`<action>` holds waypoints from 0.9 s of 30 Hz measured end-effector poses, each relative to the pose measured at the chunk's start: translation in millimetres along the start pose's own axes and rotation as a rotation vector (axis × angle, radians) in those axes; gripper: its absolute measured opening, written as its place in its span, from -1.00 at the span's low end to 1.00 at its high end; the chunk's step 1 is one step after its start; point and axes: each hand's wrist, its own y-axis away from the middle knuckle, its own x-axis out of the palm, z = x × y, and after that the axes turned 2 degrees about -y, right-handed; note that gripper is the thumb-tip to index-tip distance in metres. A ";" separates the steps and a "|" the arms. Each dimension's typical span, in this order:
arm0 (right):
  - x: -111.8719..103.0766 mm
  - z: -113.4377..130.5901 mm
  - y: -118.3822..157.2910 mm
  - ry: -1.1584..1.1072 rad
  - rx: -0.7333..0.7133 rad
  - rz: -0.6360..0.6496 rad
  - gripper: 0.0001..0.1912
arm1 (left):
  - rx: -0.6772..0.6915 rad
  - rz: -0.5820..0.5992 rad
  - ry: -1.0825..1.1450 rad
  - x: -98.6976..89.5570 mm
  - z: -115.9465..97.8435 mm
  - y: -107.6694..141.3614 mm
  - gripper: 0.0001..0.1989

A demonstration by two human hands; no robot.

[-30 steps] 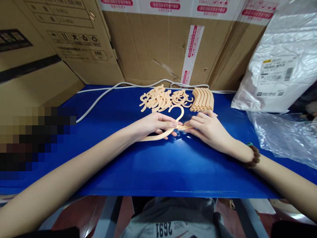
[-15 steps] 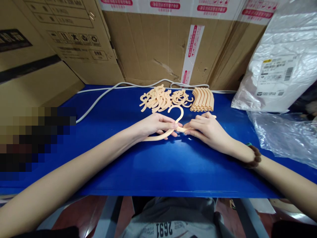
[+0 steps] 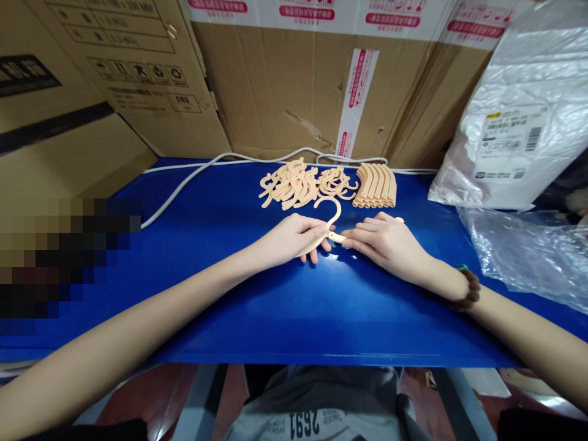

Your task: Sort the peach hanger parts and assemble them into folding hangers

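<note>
Between my hands is a cream plastic clothes hanger (image 3: 339,211), its hook curving up and its middle joint showing. My left hand (image 3: 297,237) pinches it just below the hook, with one arm of the hanger running under the palm. My right hand (image 3: 383,240) grips the other arm, whose tip pokes out past the knuckles. Behind the hands lie a loose pile of cream hanger pieces (image 3: 291,184), a smaller heap of hooks (image 3: 336,182) and a neat row of curved hanger arms (image 3: 376,185).
The blue table (image 3: 275,306) backs onto cardboard boxes (image 3: 285,86). A white cable (image 3: 184,187) runs along the rear. On the right stands a white plastic parcel bag (image 3: 500,141), with clear plastic wrap (image 3: 519,251) in front.
My left hand has shifted its hold; the hanger's left arm now sits mostly hidden beneath it, and the joint shows more plainly. My right hand has barely moved.
</note>
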 end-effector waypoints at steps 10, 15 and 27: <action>-3.7 5.7 4.0 0.098 -0.041 -0.020 -0.53 | 0.093 0.035 -0.138 2.8 -3.5 4.2 -0.69; -4.1 7.4 3.4 0.066 -0.038 -0.004 -0.54 | 0.102 0.015 -0.226 6.7 -3.8 8.0 -0.68; -7.9 5.1 3.1 0.063 -0.061 0.018 -0.63 | 0.258 -0.171 -1.049 4.6 -4.5 11.5 -0.65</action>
